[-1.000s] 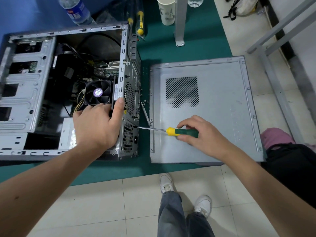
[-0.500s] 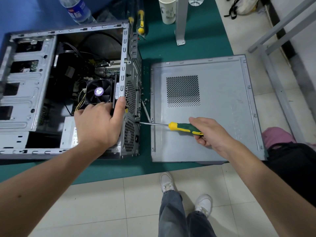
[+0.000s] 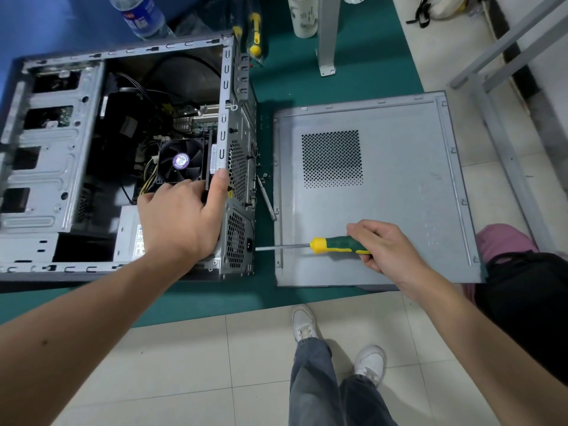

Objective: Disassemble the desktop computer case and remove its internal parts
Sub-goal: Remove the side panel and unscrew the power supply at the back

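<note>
**Ana:** On the green mat (image 3: 307,87), the case (image 3: 123,149) lies on its side with the open face up. Its side panel (image 3: 399,186) is already off and lies flat just to the right.

**Ben:** Why the left hand (image 3: 181,219) on the rear edge?

**Ana:** To brace it, I'd say. The palm sits over the rear corner by the power supply (image 3: 129,238), the thumb lies along the rear frame and the other fingers curl down inside beside the fan (image 3: 181,161). That should keep the case from sliding while the tool pushes sideways.

**Ben:** And the right hand (image 3: 381,244)?

**Ana:** Its fingers are wrapped round the green and yellow handle of the screwdriver (image 3: 332,245). The shaft runs level to the left, its tip at the rear plate near the power socket. Probably a power supply screw; the screw itself is too small to see.

**Ben:** Room to work?

**Ana:** Tight. Only a narrow strip of mat separates case and panel, so the handle hangs over the panel. Loose screws and a metal strip (image 3: 266,196) lie in that gap. The panel's raised lip sits under the shaft and could catch it if the hand drops. Behind the case, a bottle (image 3: 141,13) and a cup (image 3: 302,16) stand well apart from the work.
</note>
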